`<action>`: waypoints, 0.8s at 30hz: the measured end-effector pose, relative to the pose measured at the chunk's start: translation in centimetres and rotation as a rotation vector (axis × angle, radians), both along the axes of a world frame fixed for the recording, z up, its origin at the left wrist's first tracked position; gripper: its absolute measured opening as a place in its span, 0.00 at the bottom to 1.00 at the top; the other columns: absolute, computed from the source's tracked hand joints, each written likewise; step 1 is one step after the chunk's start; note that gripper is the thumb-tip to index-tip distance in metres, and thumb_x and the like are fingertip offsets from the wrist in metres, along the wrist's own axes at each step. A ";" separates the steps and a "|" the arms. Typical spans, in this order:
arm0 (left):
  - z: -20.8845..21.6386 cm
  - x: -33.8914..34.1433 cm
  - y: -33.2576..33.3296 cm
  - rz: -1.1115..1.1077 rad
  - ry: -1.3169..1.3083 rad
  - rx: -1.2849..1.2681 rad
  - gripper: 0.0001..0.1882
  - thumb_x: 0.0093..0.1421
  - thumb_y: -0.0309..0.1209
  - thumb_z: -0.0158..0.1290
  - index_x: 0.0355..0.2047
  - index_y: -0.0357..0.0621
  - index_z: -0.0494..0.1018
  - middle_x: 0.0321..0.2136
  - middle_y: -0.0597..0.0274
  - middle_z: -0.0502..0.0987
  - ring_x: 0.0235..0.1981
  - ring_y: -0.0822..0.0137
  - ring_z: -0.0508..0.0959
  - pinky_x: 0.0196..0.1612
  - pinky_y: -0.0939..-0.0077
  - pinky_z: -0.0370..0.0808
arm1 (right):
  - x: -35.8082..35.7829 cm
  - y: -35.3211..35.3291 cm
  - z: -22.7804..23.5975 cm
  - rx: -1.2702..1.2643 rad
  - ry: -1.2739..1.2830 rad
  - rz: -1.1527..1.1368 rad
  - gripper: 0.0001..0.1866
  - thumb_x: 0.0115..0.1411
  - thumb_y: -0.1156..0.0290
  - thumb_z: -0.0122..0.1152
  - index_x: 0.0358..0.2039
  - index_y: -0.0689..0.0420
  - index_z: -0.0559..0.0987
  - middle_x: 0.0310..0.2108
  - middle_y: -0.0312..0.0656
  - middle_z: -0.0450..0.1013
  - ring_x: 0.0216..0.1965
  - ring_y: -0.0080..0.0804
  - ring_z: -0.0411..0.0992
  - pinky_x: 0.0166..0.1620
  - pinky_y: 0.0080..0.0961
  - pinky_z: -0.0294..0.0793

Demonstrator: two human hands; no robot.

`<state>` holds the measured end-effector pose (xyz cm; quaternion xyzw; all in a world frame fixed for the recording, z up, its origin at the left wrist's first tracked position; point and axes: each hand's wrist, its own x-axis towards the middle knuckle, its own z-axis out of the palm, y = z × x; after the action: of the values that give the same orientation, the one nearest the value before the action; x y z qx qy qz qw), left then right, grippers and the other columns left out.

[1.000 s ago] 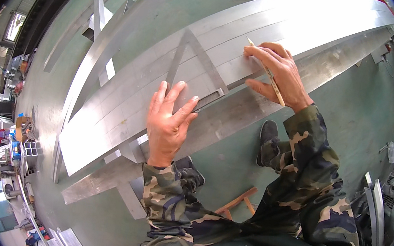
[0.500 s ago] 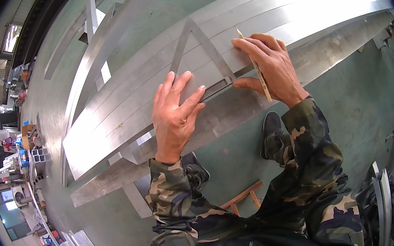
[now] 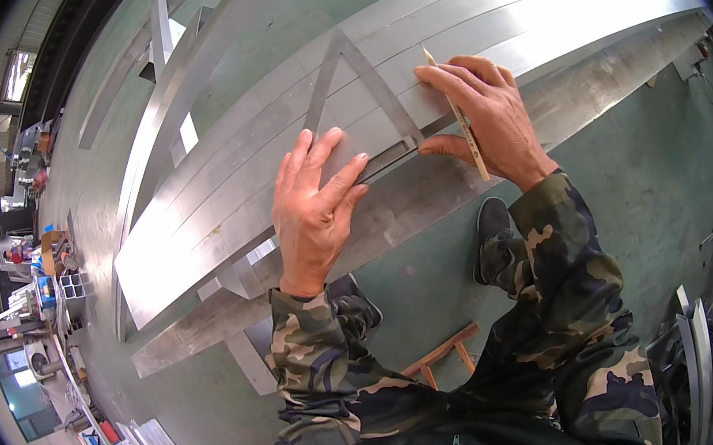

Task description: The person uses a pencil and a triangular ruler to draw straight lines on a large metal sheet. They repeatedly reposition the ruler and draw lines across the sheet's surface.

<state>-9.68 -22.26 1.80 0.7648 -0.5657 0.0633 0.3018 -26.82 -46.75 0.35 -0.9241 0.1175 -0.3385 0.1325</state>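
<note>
A grey triangular set square (image 3: 379, 90) lies flat on long silvery metal bars (image 3: 194, 243) placed side by side. My left hand (image 3: 315, 213) rests at the triangle's lower left corner, its fingers stretched out and apart. Over the right corner is my right hand (image 3: 498, 120), with a light wooden pencil (image 3: 473, 147) held slantwise between its bent fingers and palm. The right thumb reaches to the square's thick edge, and the other fingertips are at the bars. Part of the square's left corner is hidden under my left fingers.
A long metal beam (image 3: 410, 220) runs under the bars on my side. Beyond them stands a rectangular metal tube (image 3: 180, 76). A wooden frame (image 3: 446, 351) lies on the green floor near my feet. Tools and boxes (image 3: 59, 253) crowd the far left; curved metal strips (image 3: 694, 371) are at right.
</note>
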 end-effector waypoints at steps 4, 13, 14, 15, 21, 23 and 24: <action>0.2 0.0 0.1 0.003 0.003 0.004 0.21 0.60 0.34 0.72 0.55 0.63 0.89 0.67 0.65 0.80 0.73 0.46 0.72 0.74 0.43 0.68 | 0.1 0.1 -0.2 0.000 -0.001 -0.002 0.52 0.47 0.32 0.78 0.70 0.44 0.78 0.60 0.39 0.82 0.69 0.46 0.70 0.73 0.49 0.66; 0.8 -0.2 0.0 0.023 0.003 0.021 0.24 0.59 0.28 0.72 0.57 0.55 0.87 0.66 0.62 0.81 0.73 0.47 0.72 0.73 0.51 0.70 | 0.3 0.0 -0.5 0.002 0.002 -0.012 0.52 0.47 0.31 0.77 0.69 0.44 0.78 0.61 0.40 0.82 0.70 0.46 0.70 0.74 0.49 0.65; 0.8 -0.2 0.0 0.027 0.001 0.027 0.24 0.59 0.29 0.72 0.57 0.54 0.87 0.66 0.62 0.81 0.74 0.47 0.72 0.74 0.51 0.69 | 0.3 0.0 -0.4 0.004 0.003 -0.012 0.52 0.47 0.31 0.77 0.70 0.44 0.78 0.61 0.40 0.82 0.70 0.46 0.70 0.74 0.49 0.65; 0.8 -0.2 0.0 0.026 -0.002 0.027 0.24 0.59 0.29 0.72 0.57 0.52 0.87 0.66 0.62 0.81 0.74 0.48 0.72 0.74 0.51 0.69 | 0.3 0.1 -0.3 0.005 0.004 -0.012 0.52 0.47 0.31 0.77 0.70 0.44 0.78 0.61 0.40 0.82 0.70 0.46 0.70 0.74 0.49 0.65; 0.7 -0.2 -0.1 0.031 0.000 0.039 0.24 0.59 0.30 0.72 0.57 0.48 0.86 0.66 0.63 0.81 0.74 0.49 0.72 0.75 0.51 0.67 | 0.1 0.1 -0.4 0.009 0.008 -0.012 0.53 0.46 0.32 0.79 0.70 0.44 0.78 0.61 0.40 0.82 0.70 0.46 0.69 0.75 0.49 0.64; 0.7 -0.2 0.0 0.029 0.003 0.039 0.24 0.59 0.30 0.72 0.57 0.48 0.86 0.66 0.63 0.81 0.73 0.49 0.72 0.75 0.52 0.67 | 0.0 0.2 0.3 0.030 0.010 0.014 0.51 0.49 0.37 0.81 0.70 0.46 0.77 0.60 0.40 0.82 0.69 0.46 0.71 0.74 0.50 0.65; 0.6 -0.1 0.1 0.029 0.002 0.038 0.24 0.59 0.30 0.72 0.57 0.48 0.86 0.66 0.63 0.81 0.73 0.48 0.73 0.75 0.52 0.67 | -0.2 0.3 1.0 0.043 0.012 0.036 0.48 0.52 0.40 0.82 0.71 0.47 0.77 0.60 0.40 0.83 0.68 0.46 0.72 0.73 0.50 0.67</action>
<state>-9.76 -22.18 2.43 0.7785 -0.5555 0.0561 0.2868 -27.03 -46.49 1.33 -0.9250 0.1090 -0.3280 0.1577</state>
